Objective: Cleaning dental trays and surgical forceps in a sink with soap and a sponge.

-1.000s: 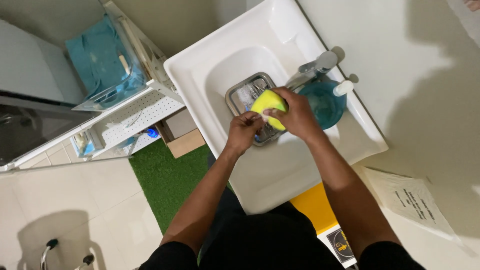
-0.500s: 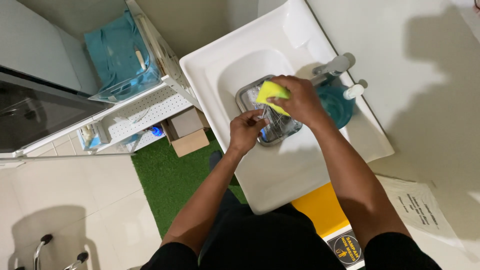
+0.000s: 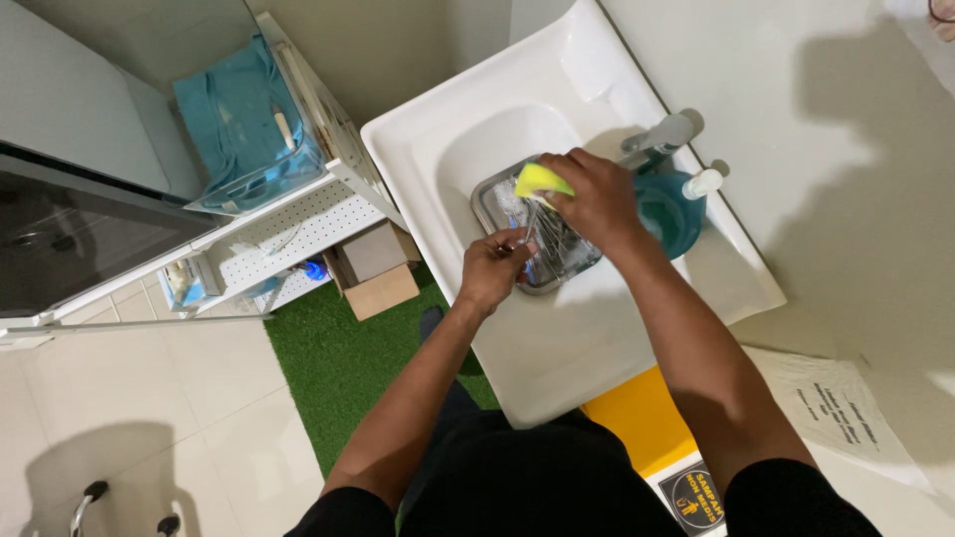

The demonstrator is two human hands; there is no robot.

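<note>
My right hand [image 3: 595, 197] grips a yellow sponge [image 3: 538, 181] and presses it on thin metal utensils [image 3: 542, 239] over a steel tray [image 3: 489, 196] in the white sink [image 3: 557, 338]. Just below the tray's near side, my left hand [image 3: 494, 267] closes around the lower ends of those utensils. Both hands are over the basin. The tray's middle is hidden by the hands.
A grey tap [image 3: 660, 136] and a teal soap bottle with a white pump [image 3: 671, 208] stand behind my right hand. To the left are a white shelf rack [image 3: 298, 224] with a blue box [image 3: 242, 124], a cardboard box [image 3: 377, 268] and green turf [image 3: 338, 358].
The right hand with the sponge has shifted slightly along the utensils. The left hand keeps its hold. The view has drifted so the sink sits further right.
</note>
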